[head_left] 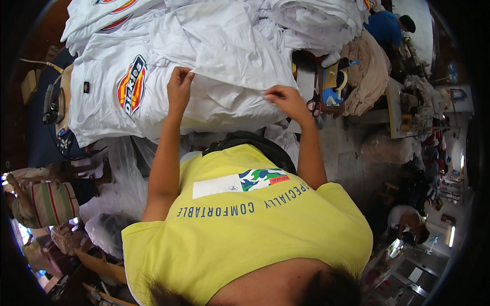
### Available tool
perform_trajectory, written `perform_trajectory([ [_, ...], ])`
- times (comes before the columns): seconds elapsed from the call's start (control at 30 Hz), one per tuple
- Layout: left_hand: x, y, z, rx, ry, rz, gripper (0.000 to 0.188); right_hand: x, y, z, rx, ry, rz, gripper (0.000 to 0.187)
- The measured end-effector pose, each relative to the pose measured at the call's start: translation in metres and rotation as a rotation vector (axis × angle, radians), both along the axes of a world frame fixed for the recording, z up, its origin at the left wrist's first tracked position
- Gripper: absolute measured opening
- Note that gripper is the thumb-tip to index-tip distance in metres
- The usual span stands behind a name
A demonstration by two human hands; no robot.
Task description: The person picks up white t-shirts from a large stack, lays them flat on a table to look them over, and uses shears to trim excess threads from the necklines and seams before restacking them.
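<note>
A white T-shirt (224, 51) is spread over a pile of white garments in front of me. My left hand (179, 91) pinches one end of its lower edge between thumb and fingers. At the other end of that edge, near the right side of the pile, my right hand (289, 103) is closed on the same cloth. The edge runs nearly straight between both hands, slightly lifted. Left of my left hand lies white cloth with a red, yellow and dark blue printed emblem (132, 87) and a small black label (86, 87).
More white shirts (316, 23) are heaped at the back. On the right sit a tape roll (343, 80), scissors (314, 108) and beige cloth (368, 76). A clothes iron (51, 104) stands at the left. Other people, one in a blue top (383, 29), are around the room.
</note>
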State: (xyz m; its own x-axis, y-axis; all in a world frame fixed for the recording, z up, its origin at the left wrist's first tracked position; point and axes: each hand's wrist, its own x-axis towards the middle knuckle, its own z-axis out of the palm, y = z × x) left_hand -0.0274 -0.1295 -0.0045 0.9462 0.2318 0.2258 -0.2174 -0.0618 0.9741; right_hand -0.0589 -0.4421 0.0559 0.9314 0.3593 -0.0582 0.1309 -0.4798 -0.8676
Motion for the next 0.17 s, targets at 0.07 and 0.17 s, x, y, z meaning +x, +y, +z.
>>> perform_trajectory([
  [0.07,-0.004,-0.011,0.012,-0.147,-0.062,-0.015,0.007,-0.003,0.048,0.003,0.158,0.041,0.187,0.028],
  [0.17,-0.032,-0.041,0.086,0.315,0.077,-0.037,0.009,0.007,0.105,-0.018,0.151,-0.333,0.151,0.048],
])
